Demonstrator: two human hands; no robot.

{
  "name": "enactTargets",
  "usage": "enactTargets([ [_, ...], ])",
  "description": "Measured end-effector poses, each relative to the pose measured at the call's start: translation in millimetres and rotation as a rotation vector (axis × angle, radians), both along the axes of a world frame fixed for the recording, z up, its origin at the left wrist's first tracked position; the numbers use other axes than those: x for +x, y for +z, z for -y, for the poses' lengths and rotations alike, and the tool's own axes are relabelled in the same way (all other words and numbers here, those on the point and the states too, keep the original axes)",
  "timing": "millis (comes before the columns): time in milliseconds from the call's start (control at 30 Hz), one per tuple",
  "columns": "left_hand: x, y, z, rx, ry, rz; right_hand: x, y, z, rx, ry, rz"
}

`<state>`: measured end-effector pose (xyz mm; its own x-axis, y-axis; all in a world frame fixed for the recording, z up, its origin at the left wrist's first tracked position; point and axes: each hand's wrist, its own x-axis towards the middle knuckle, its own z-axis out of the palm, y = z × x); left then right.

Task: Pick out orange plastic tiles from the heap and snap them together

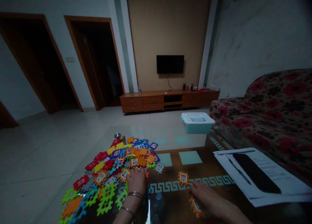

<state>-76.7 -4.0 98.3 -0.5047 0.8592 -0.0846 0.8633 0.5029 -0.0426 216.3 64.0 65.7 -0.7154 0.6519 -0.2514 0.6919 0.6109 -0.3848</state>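
Left hand (pixel 136 181) lay flat, fingers spread on the pile of toy tiles (pixel 114 172) at the worktop's (pixel 209 172) left edge; a nudge could push tiles off that edge to the floor. Right hand (pixel 207 201) had its grip pinched on an orange tile (pixel 195 207) near the front edge, another orange window tile (pixel 183 177) just beyond. Lidded box (pixel 197 122) at far edge, closed, contents hidden.

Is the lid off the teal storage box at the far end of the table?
No, the teal storage box sits closed, its white lid flat across the top.
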Motion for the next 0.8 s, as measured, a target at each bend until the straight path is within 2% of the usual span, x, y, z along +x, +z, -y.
enactTargets([
  [133,6.6,7.8,0.5,-0.009,-0.024,0.0,-2.0,-1.0,-5.1,0.07,-0.049,0.092],
  [267,19.4,14.6,-2.8,0.055,-0.045,-0.038,-2.3,6.6,-17.9,0.13,-0.151,0.157],
  [367,33.5,16.5,-9.0,0.056,-0.098,0.023,-11.5,11.8,-24.6,0.139,-0.192,0.104],
  [467,50.2,13.0,-19.5,0.038,-0.209,0.166,-30.1,11.3,-28.5,0.148,-0.183,-0.007],
  [600,70.5,2.9,-39.1,0.033,-0.315,0.28,-50.3,2.6,-43.8,0.147,-0.141,-0.041],
  [800,81.7,-10.5,-70.5,0.02,-0.351,0.317,-44.1,-8.4,-86.1,0.247,-0.254,-0.107],
])
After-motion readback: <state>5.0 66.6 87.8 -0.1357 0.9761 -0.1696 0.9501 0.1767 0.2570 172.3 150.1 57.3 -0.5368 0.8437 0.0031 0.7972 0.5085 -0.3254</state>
